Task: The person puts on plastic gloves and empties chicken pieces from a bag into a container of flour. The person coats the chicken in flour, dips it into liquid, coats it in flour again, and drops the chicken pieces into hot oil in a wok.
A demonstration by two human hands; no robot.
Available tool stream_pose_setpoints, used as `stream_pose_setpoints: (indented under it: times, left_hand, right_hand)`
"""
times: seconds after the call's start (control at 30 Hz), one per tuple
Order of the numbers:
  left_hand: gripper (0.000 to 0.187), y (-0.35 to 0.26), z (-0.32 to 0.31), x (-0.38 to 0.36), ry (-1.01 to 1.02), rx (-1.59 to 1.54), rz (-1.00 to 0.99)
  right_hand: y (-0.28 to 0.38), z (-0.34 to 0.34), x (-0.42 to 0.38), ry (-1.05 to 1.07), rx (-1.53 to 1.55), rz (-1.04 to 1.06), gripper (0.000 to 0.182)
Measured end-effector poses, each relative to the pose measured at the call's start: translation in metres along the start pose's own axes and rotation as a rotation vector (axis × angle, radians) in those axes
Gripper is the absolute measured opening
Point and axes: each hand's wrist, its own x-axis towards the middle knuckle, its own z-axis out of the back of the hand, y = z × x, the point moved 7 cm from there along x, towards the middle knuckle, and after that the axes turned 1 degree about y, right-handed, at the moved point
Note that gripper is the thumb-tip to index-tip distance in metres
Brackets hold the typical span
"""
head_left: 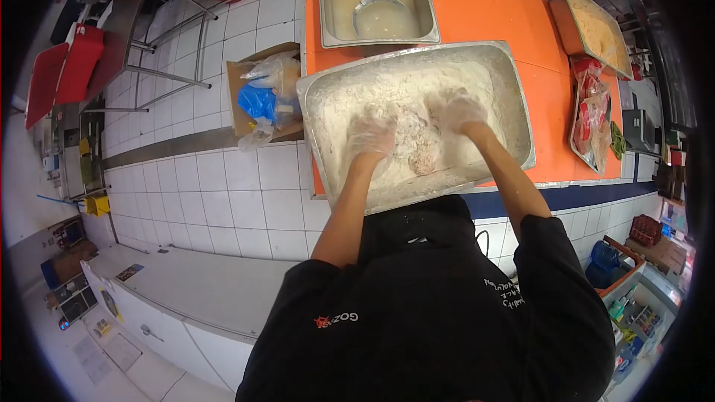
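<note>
A large steel tray (521, 115) full of white flour sits on the orange counter in front of me. Both my hands wear thin clear gloves dusted with flour. My left hand (370, 138) presses down on a heap of floured meat pieces (415, 145) in the middle of the tray, fingers curled into it. My right hand (460, 113) rests in the flour just right of the heap, its fingertips buried. One pinkish piece (423, 164) shows at the near side of the heap.
Behind the flour tray stands a steel pan of pale liquid (428, 18) with a ladle (372, 11) in it. On the right are a tray of breadcrumbs (596, 26) and a tray of red packets (592, 115). A cardboard box with bags (264, 93) stands on the tiled floor to the left.
</note>
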Motion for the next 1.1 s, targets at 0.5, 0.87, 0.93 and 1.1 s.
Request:
stream_pose_setpoints:
  times: [0.5, 0.87, 0.93, 1.1]
  left_hand:
    - [0.076, 0.014, -0.002, -0.005, 0.124, -1.293, 0.061]
    - [0.081, -0.009, 0.017, -0.001, 0.041, -0.861, -0.153]
    - [0.074, 0.018, 0.010, -0.006, -0.101, -0.956, 0.068]
    - [0.068, 0.058, -0.054, 0.033, -0.141, -0.076, -0.111]
  right_hand:
    - [0.003, -0.017, -0.026, -0.137, 1.329, -0.223, 0.055]
    - [0.043, 0.017, -0.001, -0.290, 1.110, 0.060, 0.051]
    - [0.017, 0.013, -0.001, -0.232, 1.156, 0.004, 0.048]
    - [-0.009, -0.024, 0.007, -0.462, 0.279, -0.027, 0.042]
